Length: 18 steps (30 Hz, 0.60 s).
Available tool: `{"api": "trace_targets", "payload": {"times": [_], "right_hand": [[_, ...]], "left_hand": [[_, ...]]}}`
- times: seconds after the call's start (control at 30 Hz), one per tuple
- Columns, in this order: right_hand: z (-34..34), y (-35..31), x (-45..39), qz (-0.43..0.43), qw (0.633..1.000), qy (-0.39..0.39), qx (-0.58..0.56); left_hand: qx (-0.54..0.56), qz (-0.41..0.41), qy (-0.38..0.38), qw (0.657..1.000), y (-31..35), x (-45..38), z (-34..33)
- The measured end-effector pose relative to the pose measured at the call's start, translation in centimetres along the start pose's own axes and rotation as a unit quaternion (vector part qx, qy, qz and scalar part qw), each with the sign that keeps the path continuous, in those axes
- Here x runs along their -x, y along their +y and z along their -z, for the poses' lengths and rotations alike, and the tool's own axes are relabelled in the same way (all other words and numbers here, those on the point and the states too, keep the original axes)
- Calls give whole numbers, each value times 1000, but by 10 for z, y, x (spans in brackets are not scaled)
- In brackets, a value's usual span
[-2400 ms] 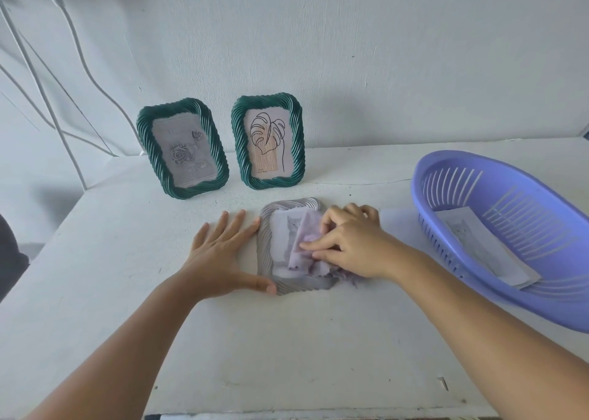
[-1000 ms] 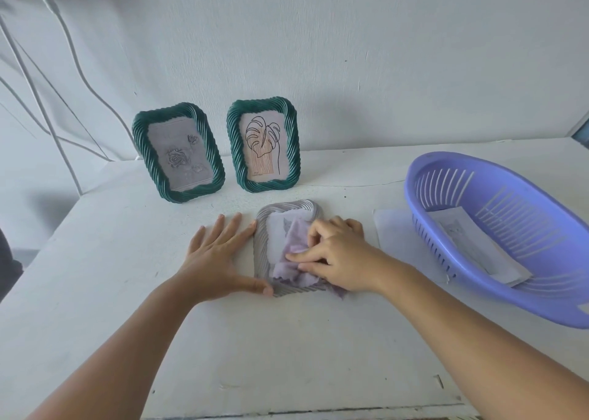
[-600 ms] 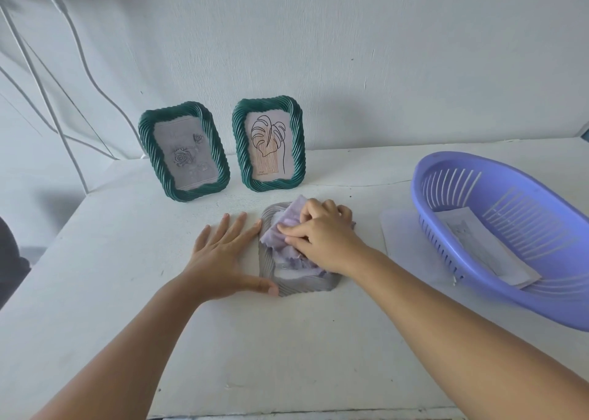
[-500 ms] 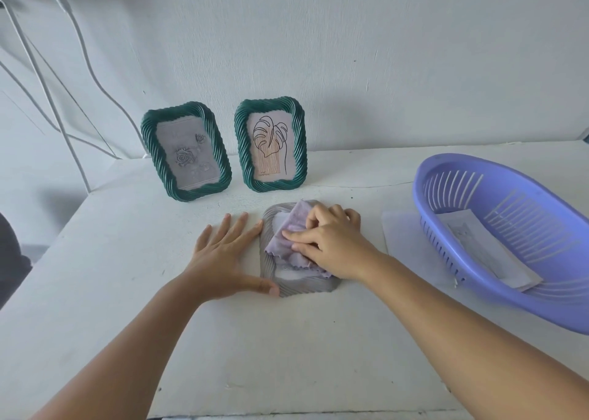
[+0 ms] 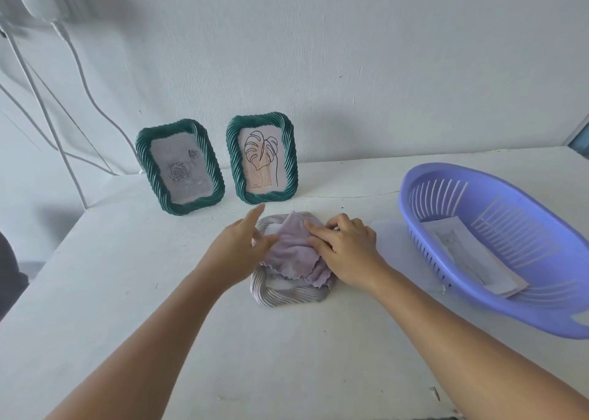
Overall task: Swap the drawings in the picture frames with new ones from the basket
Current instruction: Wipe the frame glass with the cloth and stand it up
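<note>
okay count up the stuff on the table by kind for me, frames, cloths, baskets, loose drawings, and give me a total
Picture frames: 3 – rose frame, leaf frame, grey frame lying flat.
Cloths: 1 – lilac cloth on the grey frame.
Baskets: 1 – purple basket.
Loose drawings: 1 – sheet in the basket.
Total: 6

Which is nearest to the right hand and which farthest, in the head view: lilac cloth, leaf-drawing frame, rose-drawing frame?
From the right hand:
1. Lilac cloth, under its fingers, on the grey frame lying flat.
2. Leaf-drawing frame, standing behind, slightly left.
3. Rose-drawing frame, standing farther left.
</note>
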State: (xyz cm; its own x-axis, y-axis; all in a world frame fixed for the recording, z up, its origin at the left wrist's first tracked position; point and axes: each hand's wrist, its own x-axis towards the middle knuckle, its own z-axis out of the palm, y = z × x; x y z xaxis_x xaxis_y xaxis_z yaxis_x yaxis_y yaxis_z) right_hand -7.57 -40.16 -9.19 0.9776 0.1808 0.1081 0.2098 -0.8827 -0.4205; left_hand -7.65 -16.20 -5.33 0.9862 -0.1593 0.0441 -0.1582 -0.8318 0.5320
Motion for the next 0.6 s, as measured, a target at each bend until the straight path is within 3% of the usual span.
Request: {"api": "trace_targets", "payload": {"times": [0.13,0.27,0.43,0.6], "right_hand": [[0,1,0,2,1000,-2,9],[1,0,0,4,1000,-4,5],[5,-4,-1,-21,998,32,-47],[4,-10,-8,-33,998,15,-54]], "left_hand": [[-26,17,-24,999,16,-10,-11],[34,28,-34,998,18,-12,-18],[70,8,25,997,10,-5,-11],[108,74,70,989,-36,16,21]]}}
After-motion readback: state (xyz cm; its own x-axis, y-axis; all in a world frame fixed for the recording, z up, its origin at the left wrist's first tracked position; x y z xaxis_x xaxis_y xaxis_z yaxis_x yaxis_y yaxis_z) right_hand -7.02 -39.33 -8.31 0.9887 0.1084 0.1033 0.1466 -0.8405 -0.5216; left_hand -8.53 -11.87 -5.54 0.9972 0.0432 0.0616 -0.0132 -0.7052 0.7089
